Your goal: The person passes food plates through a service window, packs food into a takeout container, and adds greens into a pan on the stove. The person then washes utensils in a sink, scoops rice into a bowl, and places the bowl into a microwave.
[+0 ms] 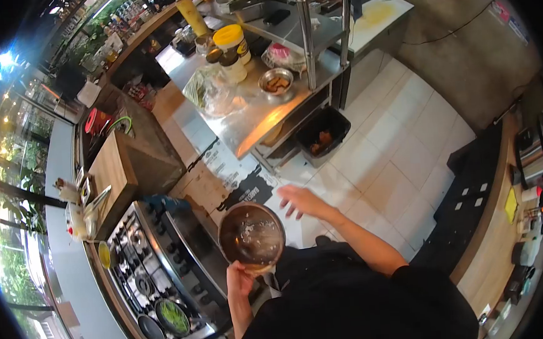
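A round bowl (241, 233) with a brownish inside is tipped toward me in front of my body. White specks or glints show in the bottom; I cannot tell which. My left hand (239, 278) is closed on its near rim. To the right of the bowl, apart from it, my right hand (299, 201) is raised with its fingers spread and holds nothing.
At left stands a gas stove (143, 264) with a pan of green vegetables (173, 317) and a small black pan (151, 329). Ahead, a steel table (253, 118) bears a bowl of brown pieces (276, 82); a black bin (323, 135) stands beneath its edge.
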`<state>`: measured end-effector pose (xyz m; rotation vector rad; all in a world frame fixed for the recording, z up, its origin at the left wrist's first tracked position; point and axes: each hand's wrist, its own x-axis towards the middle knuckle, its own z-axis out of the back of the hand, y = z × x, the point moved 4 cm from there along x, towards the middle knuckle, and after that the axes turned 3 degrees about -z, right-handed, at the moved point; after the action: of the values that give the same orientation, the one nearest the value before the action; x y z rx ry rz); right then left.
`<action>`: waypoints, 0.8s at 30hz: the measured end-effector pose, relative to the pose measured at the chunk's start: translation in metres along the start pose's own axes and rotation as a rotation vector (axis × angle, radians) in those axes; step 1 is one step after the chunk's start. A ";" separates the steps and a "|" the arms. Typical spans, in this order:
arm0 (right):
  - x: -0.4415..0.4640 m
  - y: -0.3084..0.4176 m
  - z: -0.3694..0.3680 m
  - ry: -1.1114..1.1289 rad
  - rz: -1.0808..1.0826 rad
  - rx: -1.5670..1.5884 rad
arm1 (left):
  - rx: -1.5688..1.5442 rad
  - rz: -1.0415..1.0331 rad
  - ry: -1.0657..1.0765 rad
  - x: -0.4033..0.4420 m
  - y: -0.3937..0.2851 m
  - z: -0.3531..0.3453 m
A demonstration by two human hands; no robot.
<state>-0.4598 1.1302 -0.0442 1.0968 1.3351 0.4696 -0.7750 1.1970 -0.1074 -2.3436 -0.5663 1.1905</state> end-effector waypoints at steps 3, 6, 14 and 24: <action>0.083 0.024 0.086 -0.394 0.152 0.097 | 0.069 -0.018 -0.010 0.105 -0.045 -0.042; 0.174 0.058 0.140 -0.560 0.162 0.195 | 0.229 0.044 0.090 0.232 -0.092 -0.062; 0.418 0.107 0.238 -0.725 -0.084 0.784 | 0.297 0.044 0.111 0.467 -0.186 -0.149; 0.452 0.122 0.249 -0.846 -0.209 0.552 | 0.517 -0.415 -0.473 0.487 -0.237 -0.131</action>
<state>-0.0852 1.4637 -0.2165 1.3630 0.7991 -0.5208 -0.4391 1.6273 -0.2182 -1.4349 -0.7456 1.4714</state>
